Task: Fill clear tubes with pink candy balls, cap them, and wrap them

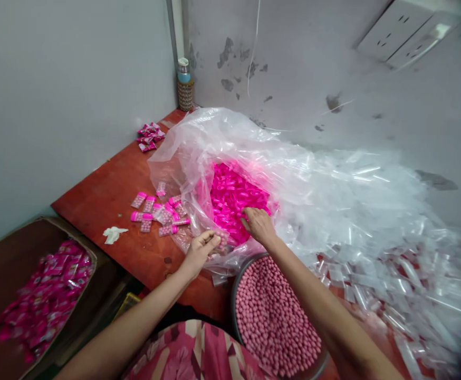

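A plastic bag [222, 126] on the desk [107, 184] holds pink caps [234, 192]; a bowl [234, 311] holds pink balls [274, 311]. The left hand [199, 254] has its fingers around a ball-filled tube [223, 241] beside the caps; the right hand [259, 224] is over them, its grip unclear. A box [1, 264] holds packets [52, 290].

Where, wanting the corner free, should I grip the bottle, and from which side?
I'd probably take the bottle around its woven lower part, from the near side: it stands upright, looks roughly round, and the walls meet close behind it.
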`<state>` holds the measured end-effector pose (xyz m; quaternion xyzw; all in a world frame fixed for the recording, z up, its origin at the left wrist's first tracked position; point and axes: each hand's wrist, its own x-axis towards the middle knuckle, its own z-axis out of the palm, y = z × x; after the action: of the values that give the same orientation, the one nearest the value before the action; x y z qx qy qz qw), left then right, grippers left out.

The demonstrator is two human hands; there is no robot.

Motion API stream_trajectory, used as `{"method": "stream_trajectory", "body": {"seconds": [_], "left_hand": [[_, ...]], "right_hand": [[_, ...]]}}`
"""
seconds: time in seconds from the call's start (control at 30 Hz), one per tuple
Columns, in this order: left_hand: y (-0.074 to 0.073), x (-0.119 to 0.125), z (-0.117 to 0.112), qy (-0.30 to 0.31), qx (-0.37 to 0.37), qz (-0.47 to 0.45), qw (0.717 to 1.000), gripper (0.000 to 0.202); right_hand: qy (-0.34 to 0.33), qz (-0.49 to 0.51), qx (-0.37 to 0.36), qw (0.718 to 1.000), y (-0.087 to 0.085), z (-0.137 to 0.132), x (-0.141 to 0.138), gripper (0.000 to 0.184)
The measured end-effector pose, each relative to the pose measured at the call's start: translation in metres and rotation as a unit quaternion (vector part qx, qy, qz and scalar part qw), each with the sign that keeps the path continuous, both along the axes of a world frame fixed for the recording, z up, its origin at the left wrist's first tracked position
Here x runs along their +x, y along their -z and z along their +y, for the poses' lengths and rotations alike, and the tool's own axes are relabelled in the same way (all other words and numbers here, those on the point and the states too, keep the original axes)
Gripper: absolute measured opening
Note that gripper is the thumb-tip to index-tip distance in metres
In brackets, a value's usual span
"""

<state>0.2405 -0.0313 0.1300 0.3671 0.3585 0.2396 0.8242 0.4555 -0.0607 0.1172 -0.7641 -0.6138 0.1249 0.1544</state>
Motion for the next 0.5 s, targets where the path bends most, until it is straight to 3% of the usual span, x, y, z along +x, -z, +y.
{"method": "stream_trajectory", "body": {"seconds": [0.2,0.37,0.5], "left_hand": [[-0.016,0.02,0.0,-0.057,0.012,-0.058,0.997,0.026],[-0.035,0.028,-0.017,-0.041,-0.012,-0.102,0.994,0.022],[-0.047,0.033,-0.035,-0.037,-0.033,-0.118,0.992,0.02]], "right_hand": [[0.038,0.185,0.065,0.98,-0.019,-0.024,-0.013,0.026],[0.086,0.454,0.086,0.883,-0.042,-0.053,-0.038,0.032],[0.13,0.425,0.127,0.887,-0.051,-0.076,-0.057,0.027]]}}
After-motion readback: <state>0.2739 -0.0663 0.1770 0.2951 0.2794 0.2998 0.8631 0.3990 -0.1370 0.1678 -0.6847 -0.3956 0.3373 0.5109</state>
